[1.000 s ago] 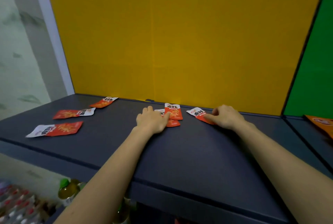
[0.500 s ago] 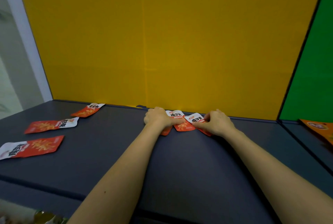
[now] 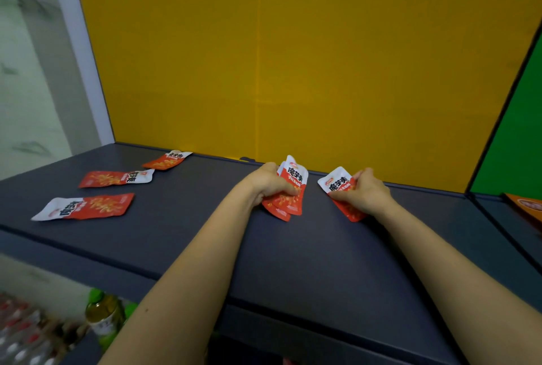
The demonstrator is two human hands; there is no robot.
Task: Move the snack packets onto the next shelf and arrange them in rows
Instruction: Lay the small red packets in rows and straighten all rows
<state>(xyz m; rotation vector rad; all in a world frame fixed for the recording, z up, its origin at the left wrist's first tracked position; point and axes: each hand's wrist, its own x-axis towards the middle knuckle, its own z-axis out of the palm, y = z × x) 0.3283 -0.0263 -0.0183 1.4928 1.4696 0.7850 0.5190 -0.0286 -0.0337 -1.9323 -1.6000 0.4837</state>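
Observation:
My left hand (image 3: 267, 182) grips two overlapping red-and-white snack packets (image 3: 294, 185), tilted up off the dark grey shelf (image 3: 308, 253) near the yellow back wall. A little to the right, my right hand (image 3: 366, 191) holds a single red-and-white packet (image 3: 337, 184), its white end raised. Three more packets lie flat on the shelf's left part: one far back (image 3: 167, 160), one in the middle (image 3: 115, 178), one nearest the front edge (image 3: 83, 208).
A yellow panel (image 3: 293, 56) backs the shelf. A green panel (image 3: 519, 130) backs the adjoining shelf on the right, where an orange packet (image 3: 528, 203) lies. Below at left stand green-capped bottles (image 3: 102, 314) and other blurred bottles.
Both hands have closed on the packets and lifted them off the shelf; the left now holds two, the right one. The hands have drawn apart. The camera view has shifted.

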